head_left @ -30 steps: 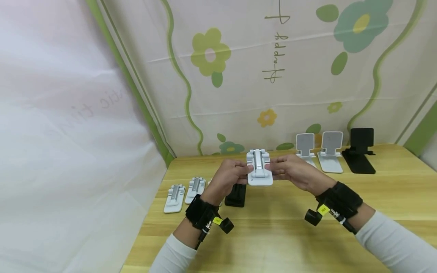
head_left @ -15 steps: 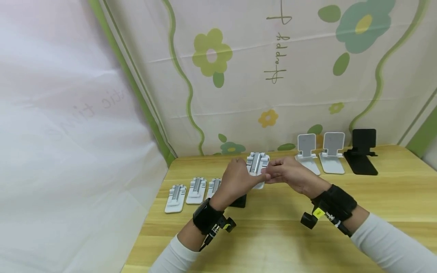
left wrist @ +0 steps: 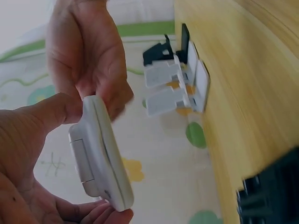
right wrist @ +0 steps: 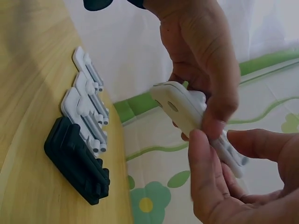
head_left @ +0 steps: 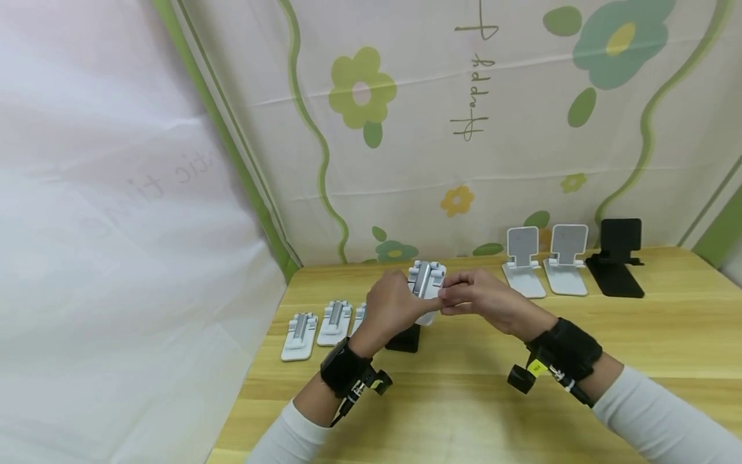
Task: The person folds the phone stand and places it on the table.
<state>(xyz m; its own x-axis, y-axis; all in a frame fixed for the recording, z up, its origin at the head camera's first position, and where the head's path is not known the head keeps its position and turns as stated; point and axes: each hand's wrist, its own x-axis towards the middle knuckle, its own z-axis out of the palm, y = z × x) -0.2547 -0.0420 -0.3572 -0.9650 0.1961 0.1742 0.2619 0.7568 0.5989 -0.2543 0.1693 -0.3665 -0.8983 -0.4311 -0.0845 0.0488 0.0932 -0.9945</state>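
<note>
A folded white phone stand [head_left: 426,278] is held up over the table between both hands, slightly tilted. My left hand [head_left: 395,301] grips it from the left, its thumb reaching across the lower front and its fingers on the far side, as the left wrist view shows. From the other side my right hand [head_left: 489,299] pinches the stand's edge close to the left thumb. Seen in the right wrist view, the stand [right wrist: 180,107] has its flat back towards the camera and its hinge parts turned away.
On the table's left lie folded white stands [head_left: 299,336] in a row, with a folded black stand [right wrist: 77,161] at its end. Unfolded at the back right are two white stands [head_left: 565,270] and a black stand [head_left: 617,258]. A flowered curtain [head_left: 406,161] hangs behind.
The left thumb has come across the stand's front, and the right fingers now pinch its edge near that thumb. The stand has tilted and shifted slightly left.
</note>
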